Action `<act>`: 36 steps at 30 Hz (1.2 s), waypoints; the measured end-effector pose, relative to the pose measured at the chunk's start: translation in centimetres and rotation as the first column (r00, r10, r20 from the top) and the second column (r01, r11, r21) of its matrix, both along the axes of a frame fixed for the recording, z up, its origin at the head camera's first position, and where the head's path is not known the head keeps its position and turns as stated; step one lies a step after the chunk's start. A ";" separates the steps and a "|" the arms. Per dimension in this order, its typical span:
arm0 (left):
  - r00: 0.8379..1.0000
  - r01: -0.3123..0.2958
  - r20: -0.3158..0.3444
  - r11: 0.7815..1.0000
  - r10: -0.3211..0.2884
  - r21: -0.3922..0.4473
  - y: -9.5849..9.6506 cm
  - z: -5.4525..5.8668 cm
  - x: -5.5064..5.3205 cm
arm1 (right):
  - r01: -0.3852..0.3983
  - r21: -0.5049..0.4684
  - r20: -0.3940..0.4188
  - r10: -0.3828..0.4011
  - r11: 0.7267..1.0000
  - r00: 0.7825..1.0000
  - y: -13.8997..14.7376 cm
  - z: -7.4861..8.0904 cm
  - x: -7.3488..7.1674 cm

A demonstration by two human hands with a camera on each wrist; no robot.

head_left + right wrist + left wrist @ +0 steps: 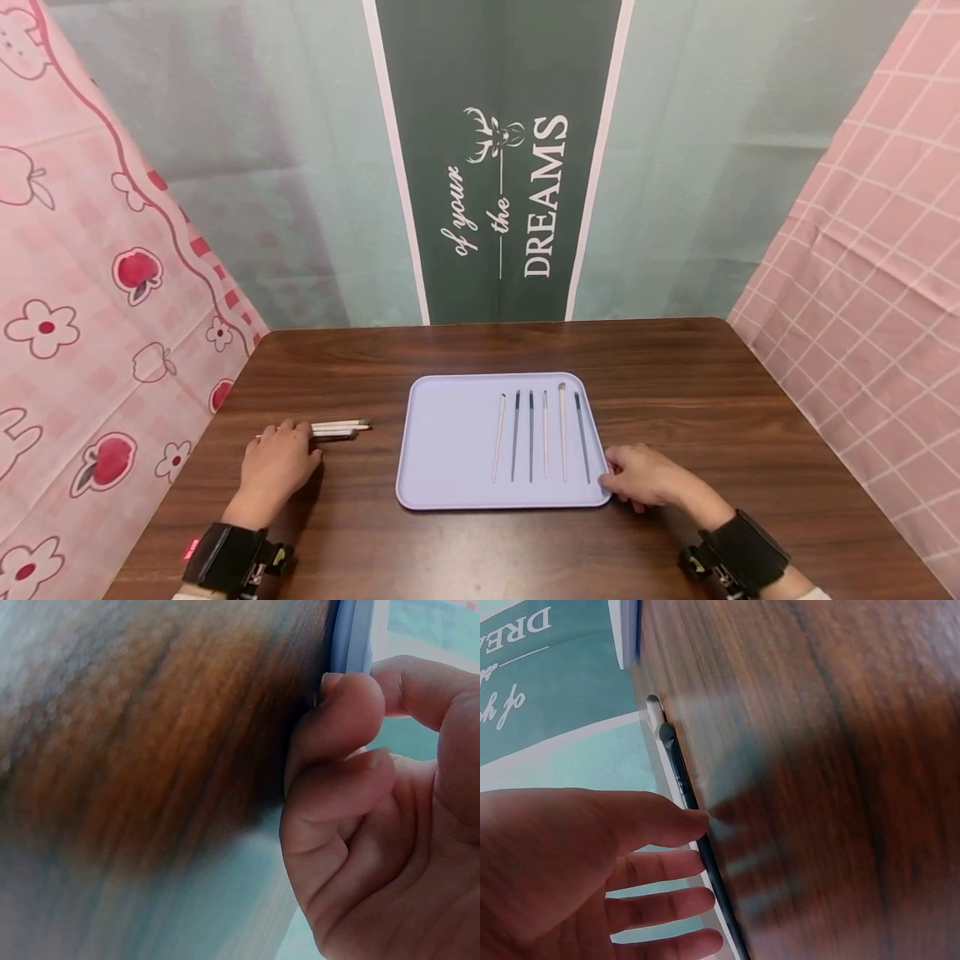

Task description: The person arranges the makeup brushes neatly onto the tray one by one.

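Head view: green cloth (442, 125) backs wooden table (337, 508); right fingers (611, 482) pinch tray (450, 442), left fingers (667, 907) spread over brushes (333, 427).

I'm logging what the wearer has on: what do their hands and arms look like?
The left hand and right hand wear no gloves. A wide black left wristband and matching right wristband each carry a small dark device with a yellow-green patch; a red tag edges the left one. Pale sleeves just show.
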State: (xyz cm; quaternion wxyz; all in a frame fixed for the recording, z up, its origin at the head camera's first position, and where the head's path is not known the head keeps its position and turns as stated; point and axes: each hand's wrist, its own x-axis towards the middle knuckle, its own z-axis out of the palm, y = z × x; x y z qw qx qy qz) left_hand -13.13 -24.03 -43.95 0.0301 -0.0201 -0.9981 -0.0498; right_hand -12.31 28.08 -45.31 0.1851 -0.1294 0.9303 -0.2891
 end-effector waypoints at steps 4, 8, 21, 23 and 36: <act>0.998 0.026 -0.053 1.000 -0.026 -0.004 -0.2 -0.2 0.0 | 0.007 0.000 0.008 -0.007 1.000 1.000 0.0 0.0 0.0; 0.996 0.053 -0.078 0.999 -0.053 -0.011 -0.5 -0.3 -0.3 | 0.007 0.002 0.005 -0.007 1.000 1.000 0.0 0.0 0.1; 0.979 0.193 -0.065 0.981 -0.191 0.031 -2.5 -0.7 -1.7 | -0.009 -0.005 -0.008 0.009 1.000 1.000 0.0 0.1 0.1; 0.975 0.217 -0.047 0.976 -0.215 0.029 -2.6 -0.8 -1.8 | -0.014 -0.008 -0.007 0.014 1.000 1.000 0.0 0.0 0.1; 0.933 0.334 -0.157 0.941 -0.323 0.049 -1.1 0.3 -1.4 | -0.006 -0.003 0.006 0.006 1.000 1.000 0.0 0.2 0.0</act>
